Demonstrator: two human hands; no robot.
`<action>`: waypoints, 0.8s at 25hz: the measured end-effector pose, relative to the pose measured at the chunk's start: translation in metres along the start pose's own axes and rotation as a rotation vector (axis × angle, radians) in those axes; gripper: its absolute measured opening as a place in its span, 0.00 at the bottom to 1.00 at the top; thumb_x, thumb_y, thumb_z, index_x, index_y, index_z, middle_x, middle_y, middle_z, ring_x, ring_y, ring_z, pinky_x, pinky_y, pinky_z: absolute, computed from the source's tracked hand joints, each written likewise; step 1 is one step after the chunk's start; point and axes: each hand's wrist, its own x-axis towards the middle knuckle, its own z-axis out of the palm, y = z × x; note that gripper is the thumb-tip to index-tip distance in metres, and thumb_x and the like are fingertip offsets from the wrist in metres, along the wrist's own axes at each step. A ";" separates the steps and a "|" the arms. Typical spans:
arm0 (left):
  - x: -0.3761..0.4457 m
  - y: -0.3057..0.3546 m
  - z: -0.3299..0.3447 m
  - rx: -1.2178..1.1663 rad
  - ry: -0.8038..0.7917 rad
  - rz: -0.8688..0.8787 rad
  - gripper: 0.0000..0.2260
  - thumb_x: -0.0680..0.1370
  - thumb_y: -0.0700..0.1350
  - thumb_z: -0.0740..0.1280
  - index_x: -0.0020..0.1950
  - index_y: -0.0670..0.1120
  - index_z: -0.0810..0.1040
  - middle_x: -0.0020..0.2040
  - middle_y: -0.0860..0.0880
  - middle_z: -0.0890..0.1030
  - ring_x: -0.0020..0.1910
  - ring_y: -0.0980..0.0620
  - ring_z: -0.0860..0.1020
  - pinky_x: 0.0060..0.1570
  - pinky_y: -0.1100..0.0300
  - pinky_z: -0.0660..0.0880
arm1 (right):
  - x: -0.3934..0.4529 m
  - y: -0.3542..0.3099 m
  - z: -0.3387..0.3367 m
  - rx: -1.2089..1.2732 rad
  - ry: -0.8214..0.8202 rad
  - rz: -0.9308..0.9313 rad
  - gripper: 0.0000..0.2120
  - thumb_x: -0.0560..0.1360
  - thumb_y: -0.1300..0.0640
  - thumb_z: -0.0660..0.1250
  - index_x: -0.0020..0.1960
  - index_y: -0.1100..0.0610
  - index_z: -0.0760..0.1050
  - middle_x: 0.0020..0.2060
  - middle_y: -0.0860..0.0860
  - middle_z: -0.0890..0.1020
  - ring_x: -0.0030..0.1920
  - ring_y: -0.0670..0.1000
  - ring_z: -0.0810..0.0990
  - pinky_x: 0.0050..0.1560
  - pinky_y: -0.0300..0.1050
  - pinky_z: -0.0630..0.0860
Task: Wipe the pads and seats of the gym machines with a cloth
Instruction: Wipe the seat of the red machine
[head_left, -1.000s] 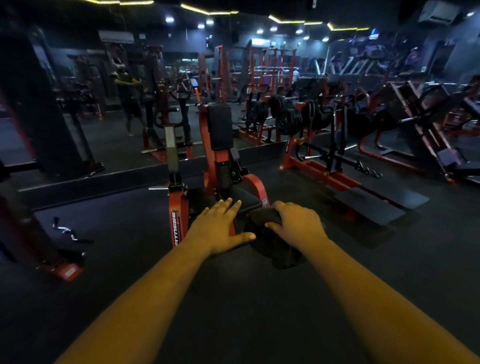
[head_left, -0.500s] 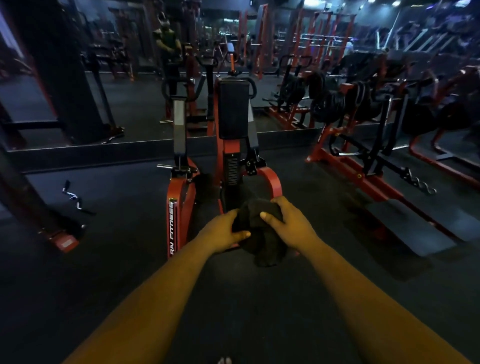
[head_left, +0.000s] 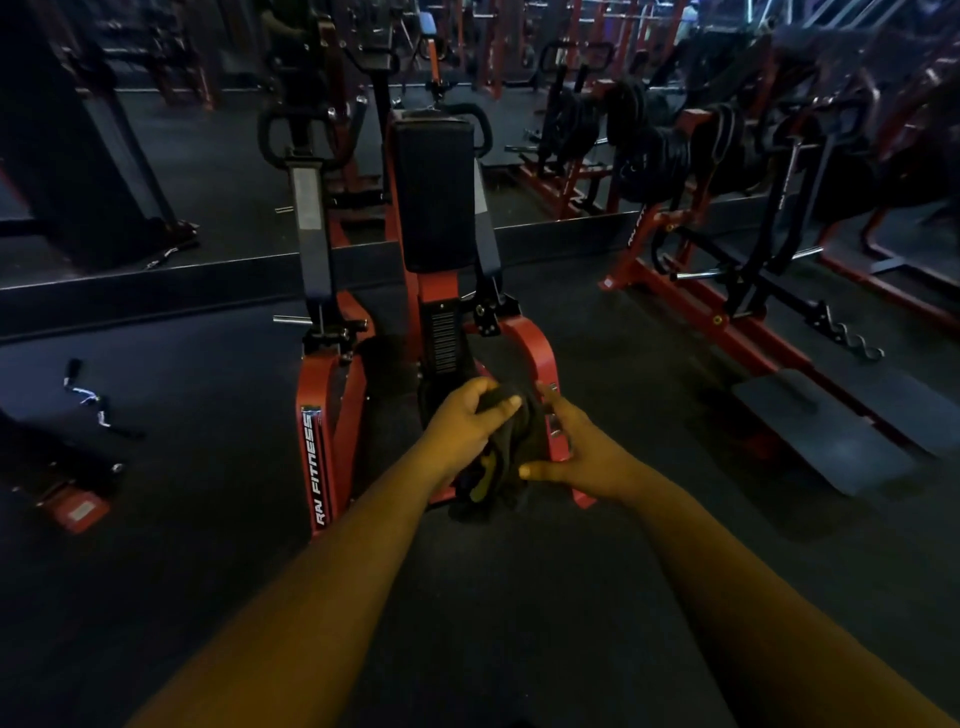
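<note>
A dark cloth (head_left: 506, 457) hangs bunched between my two hands in front of a red gym machine (head_left: 317, 431). My left hand (head_left: 465, 426) grips the top of the cloth, thumb over it. My right hand (head_left: 576, 454) touches the cloth's right side with its thumb and fingers mostly straight. The machine's upright black chest pad (head_left: 434, 192) stands straight ahead, beyond my hands. Its seat lies behind the cloth and is mostly hidden.
A second red machine (head_left: 727, 322) with a black footplate (head_left: 821, 431) stands to the right. A cable handle (head_left: 91, 397) lies on the dark floor at the left. A mirror wall (head_left: 156, 156) runs behind the machines.
The view has come closer to the machine and tilted down. My left hand moved from flat beside the cloth onto its top and now grips it. My right hand loosened and slid to the side.
</note>
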 end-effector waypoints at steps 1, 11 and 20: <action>0.009 0.006 0.003 -0.046 0.055 -0.002 0.06 0.79 0.51 0.72 0.51 0.49 0.80 0.48 0.49 0.84 0.49 0.52 0.83 0.52 0.54 0.81 | 0.010 0.003 -0.003 0.006 0.002 -0.051 0.42 0.70 0.66 0.78 0.71 0.44 0.56 0.61 0.33 0.65 0.59 0.21 0.68 0.54 0.18 0.65; 0.042 0.051 0.027 -0.507 0.092 -0.105 0.24 0.69 0.32 0.65 0.64 0.47 0.70 0.50 0.45 0.77 0.40 0.54 0.78 0.36 0.60 0.76 | 0.069 0.046 -0.034 0.042 0.284 -0.358 0.14 0.79 0.44 0.66 0.57 0.53 0.78 0.49 0.45 0.79 0.51 0.44 0.79 0.52 0.39 0.75; 0.062 0.033 0.043 0.055 0.445 -0.015 0.16 0.76 0.45 0.76 0.61 0.45 0.77 0.54 0.49 0.81 0.53 0.54 0.81 0.44 0.71 0.76 | 0.098 0.076 -0.070 0.066 0.099 -0.203 0.07 0.81 0.50 0.67 0.53 0.53 0.81 0.42 0.45 0.83 0.43 0.42 0.82 0.43 0.38 0.77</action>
